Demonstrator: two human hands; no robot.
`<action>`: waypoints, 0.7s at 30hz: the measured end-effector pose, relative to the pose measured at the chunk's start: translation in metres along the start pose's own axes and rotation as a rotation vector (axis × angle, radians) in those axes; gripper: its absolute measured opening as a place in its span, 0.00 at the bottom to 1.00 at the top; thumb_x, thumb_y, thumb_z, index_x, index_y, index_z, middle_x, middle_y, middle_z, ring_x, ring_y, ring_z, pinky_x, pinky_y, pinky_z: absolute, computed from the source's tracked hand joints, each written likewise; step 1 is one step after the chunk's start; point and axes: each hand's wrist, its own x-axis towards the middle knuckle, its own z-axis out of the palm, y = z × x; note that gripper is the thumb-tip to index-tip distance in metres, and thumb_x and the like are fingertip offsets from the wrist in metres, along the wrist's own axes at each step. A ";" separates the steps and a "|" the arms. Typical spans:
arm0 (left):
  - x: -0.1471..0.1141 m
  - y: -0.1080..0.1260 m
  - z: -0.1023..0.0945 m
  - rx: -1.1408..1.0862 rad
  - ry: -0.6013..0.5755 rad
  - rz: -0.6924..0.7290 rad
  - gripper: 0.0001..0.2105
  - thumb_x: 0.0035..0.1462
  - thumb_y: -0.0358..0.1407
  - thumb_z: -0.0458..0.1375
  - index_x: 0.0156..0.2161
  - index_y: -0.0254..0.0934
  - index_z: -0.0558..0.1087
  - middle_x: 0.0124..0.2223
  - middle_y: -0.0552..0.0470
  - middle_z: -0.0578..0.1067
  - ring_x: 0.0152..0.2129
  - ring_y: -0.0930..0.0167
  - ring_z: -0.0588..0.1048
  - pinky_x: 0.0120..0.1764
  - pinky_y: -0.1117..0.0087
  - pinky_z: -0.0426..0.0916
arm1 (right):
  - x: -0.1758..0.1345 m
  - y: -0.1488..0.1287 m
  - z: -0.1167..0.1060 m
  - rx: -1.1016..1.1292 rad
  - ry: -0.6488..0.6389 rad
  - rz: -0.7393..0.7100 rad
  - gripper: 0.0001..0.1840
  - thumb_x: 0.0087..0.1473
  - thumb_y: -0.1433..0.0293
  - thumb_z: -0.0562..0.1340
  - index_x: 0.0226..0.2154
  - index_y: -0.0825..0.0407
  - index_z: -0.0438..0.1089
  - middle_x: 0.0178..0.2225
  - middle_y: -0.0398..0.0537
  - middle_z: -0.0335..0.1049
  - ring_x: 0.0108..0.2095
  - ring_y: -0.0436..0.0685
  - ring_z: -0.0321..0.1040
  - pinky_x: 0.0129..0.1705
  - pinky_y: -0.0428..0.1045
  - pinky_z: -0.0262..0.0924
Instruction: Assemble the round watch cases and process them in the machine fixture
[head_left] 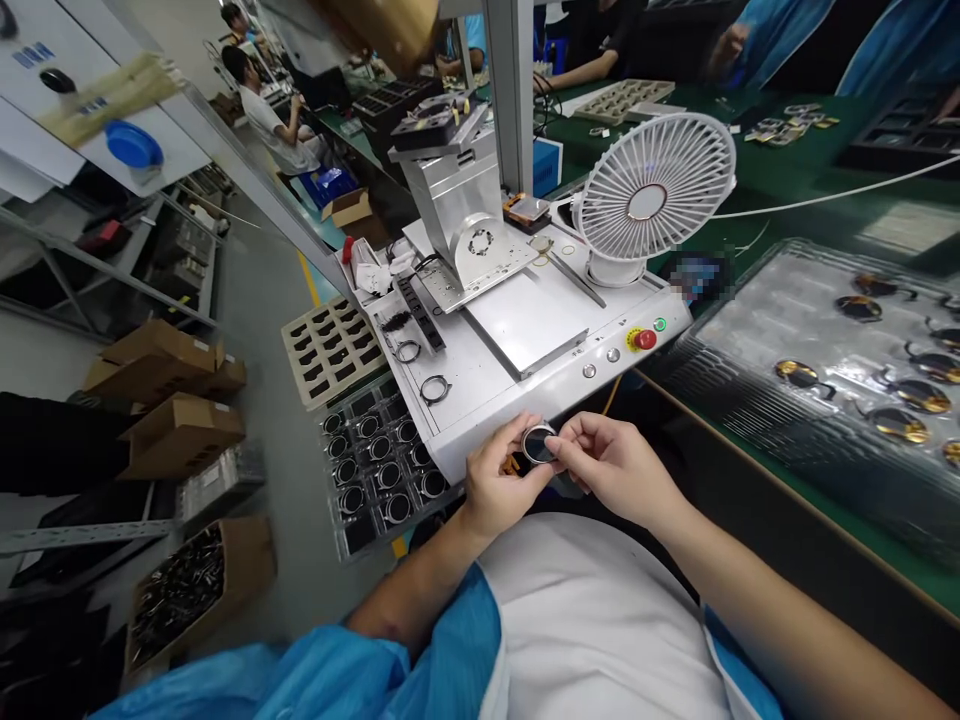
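A round watch case with a dark face and silver rim is held just in front of the machine's front edge. My left hand is closed around its left side, thumb below and fingers above. My right hand is closed at its right edge, with thumb and forefinger pinched against the face; whether they also hold a small part is hidden. A bit of orange material shows under the case beside my left palm. Closest to both hands is the white machine base.
A white fan, a metal press fixture and a red stop button are on the machine. At left lie a clear tray of watch cases and a beige tray. A plastic tray of round parts stands right. Co-workers sit beyond.
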 end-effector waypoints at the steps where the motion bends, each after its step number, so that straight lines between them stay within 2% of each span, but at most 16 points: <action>1: 0.000 0.000 0.000 0.004 -0.001 0.010 0.34 0.51 0.28 0.72 0.64 0.42 0.71 0.54 0.42 0.82 0.47 0.61 0.84 0.51 0.64 0.81 | 0.000 0.000 0.000 -0.013 0.005 -0.006 0.24 0.55 0.49 0.69 0.27 0.51 0.66 0.19 0.42 0.67 0.18 0.49 0.60 0.20 0.44 0.53; 11: -0.004 0.001 -0.002 0.034 0.007 -0.002 0.33 0.51 0.27 0.72 0.62 0.42 0.72 0.54 0.42 0.82 0.46 0.61 0.84 0.50 0.64 0.82 | 0.000 0.000 0.003 -0.131 0.068 -0.017 0.20 0.56 0.53 0.67 0.25 0.50 0.66 0.17 0.42 0.65 0.17 0.50 0.59 0.19 0.45 0.52; 14: -0.006 0.001 0.000 0.019 0.015 -0.025 0.31 0.51 0.28 0.72 0.61 0.41 0.74 0.54 0.42 0.82 0.46 0.61 0.84 0.51 0.63 0.82 | 0.002 0.006 0.004 -0.185 0.116 -0.061 0.17 0.56 0.55 0.68 0.29 0.50 0.67 0.20 0.42 0.68 0.19 0.50 0.61 0.22 0.46 0.55; 16: -0.008 0.001 0.003 -0.005 0.005 -0.042 0.30 0.51 0.29 0.73 0.60 0.40 0.74 0.53 0.41 0.83 0.46 0.60 0.84 0.50 0.62 0.82 | 0.002 0.010 0.004 -0.148 0.083 -0.057 0.18 0.55 0.54 0.69 0.32 0.50 0.68 0.24 0.43 0.70 0.22 0.51 0.63 0.24 0.46 0.59; 19: -0.011 0.001 0.005 -0.021 -0.089 -0.010 0.35 0.49 0.31 0.74 0.62 0.41 0.72 0.55 0.40 0.82 0.47 0.59 0.84 0.52 0.60 0.81 | -0.008 0.015 -0.012 -0.025 0.004 -0.026 0.22 0.55 0.49 0.68 0.30 0.51 0.68 0.26 0.45 0.70 0.23 0.52 0.65 0.24 0.48 0.62; 20: -0.011 0.000 0.004 -0.015 -0.128 0.013 0.36 0.49 0.32 0.75 0.63 0.42 0.71 0.56 0.40 0.81 0.49 0.59 0.83 0.54 0.58 0.79 | -0.016 0.015 -0.025 -0.026 0.059 -0.052 0.23 0.54 0.48 0.69 0.29 0.50 0.69 0.26 0.46 0.70 0.23 0.53 0.66 0.24 0.48 0.63; 21: -0.011 -0.001 0.002 -0.006 -0.159 0.030 0.36 0.49 0.32 0.75 0.63 0.42 0.71 0.57 0.40 0.80 0.51 0.58 0.82 0.56 0.56 0.78 | -0.027 0.015 -0.041 -0.067 0.190 -0.094 0.24 0.53 0.47 0.70 0.29 0.50 0.70 0.27 0.47 0.71 0.24 0.54 0.66 0.24 0.49 0.63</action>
